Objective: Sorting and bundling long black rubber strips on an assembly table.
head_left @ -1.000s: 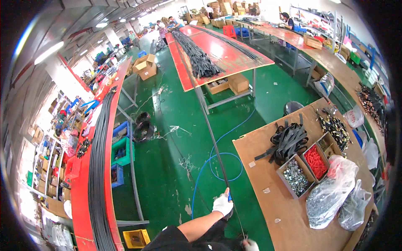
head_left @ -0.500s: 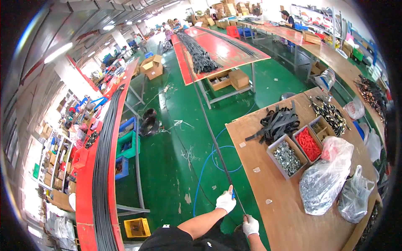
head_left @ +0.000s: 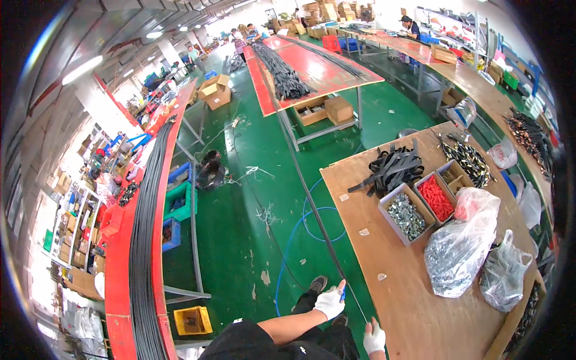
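Note:
My left hand (head_left: 330,303), in a white glove with bare fingertips, is closed around a long black strip (head_left: 316,217). A small blue thing (head_left: 342,293) shows at its fingers; its kind is unclear. The strip runs taut over the floor toward the far red-topped table (head_left: 312,66). From my left hand a thin grey line (head_left: 358,306), like a wire or cord, leads to my right hand (head_left: 374,337). That hand, also gloved, is closed on its end beside the near wooden table's edge. Both hands are low in front of my body.
At right, the wooden table (head_left: 360,258) holds boxes of metal parts (head_left: 406,217) and red pieces (head_left: 436,197), black straps (head_left: 393,171) and plastic bags (head_left: 462,252). A red bench (head_left: 117,327) with black strips stands left. A blue hose (head_left: 289,252) and yellow crate (head_left: 193,321) lie on the floor.
My right hand has moved to the right and away from my left, and more of the thin line shows between them. The left hand has dropped slightly. My shoe has come into view.

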Demonstrator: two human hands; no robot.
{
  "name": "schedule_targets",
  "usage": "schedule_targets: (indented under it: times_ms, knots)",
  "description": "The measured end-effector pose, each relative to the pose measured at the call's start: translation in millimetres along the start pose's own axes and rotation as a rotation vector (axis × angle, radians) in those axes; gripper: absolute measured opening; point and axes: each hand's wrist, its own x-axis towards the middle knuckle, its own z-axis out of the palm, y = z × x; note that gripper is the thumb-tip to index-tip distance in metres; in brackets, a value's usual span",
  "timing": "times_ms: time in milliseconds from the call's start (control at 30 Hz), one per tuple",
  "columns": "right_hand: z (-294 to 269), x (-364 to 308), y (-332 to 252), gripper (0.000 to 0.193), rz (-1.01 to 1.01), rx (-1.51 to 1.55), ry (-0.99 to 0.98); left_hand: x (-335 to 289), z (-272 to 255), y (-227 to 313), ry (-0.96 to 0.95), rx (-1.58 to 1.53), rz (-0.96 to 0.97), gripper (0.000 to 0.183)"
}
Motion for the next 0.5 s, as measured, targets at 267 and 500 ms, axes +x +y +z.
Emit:
schedule_targets:
  times_ms: [267,500]
  knots:
    - [25,-5,-35,0.041,0.155,0.435,-0.326,15,-19,-25,0.162,0.038,-0.097,0.076]
    - [2,-62,2,0.044,0.050,0.239,-0.049,-4,-8,-5,0.087,0.054,-0.147,0.080]
